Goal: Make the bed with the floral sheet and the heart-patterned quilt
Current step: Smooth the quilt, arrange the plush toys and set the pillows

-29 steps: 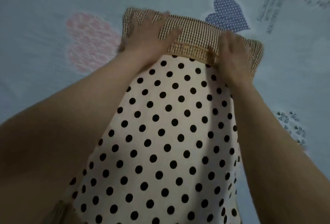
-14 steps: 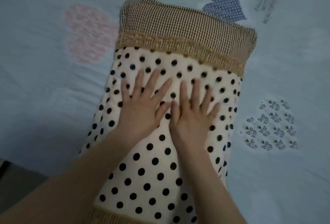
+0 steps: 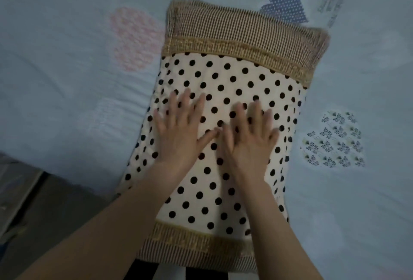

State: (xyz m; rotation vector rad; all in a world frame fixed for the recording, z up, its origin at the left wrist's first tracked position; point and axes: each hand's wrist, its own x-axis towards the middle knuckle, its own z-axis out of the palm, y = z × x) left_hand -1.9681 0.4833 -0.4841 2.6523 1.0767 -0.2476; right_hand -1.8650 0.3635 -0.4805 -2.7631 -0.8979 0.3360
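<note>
Patting the polka-dot pillow (image 3: 223,74) at frame centre, the left grip (image 3: 178,139) and right grip (image 3: 248,145) are lying flat, fingers apart, clamping nothing, having slid down from its checked top band (image 3: 245,27). The heart-patterned quilt (image 3: 67,67) is lying spread beneath, filling the frame, so bed-making is looking nearly finished.

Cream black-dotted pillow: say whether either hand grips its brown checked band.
No, the left hand and right hand lie flat on the middle of the cream black-dotted pillow.
</note>
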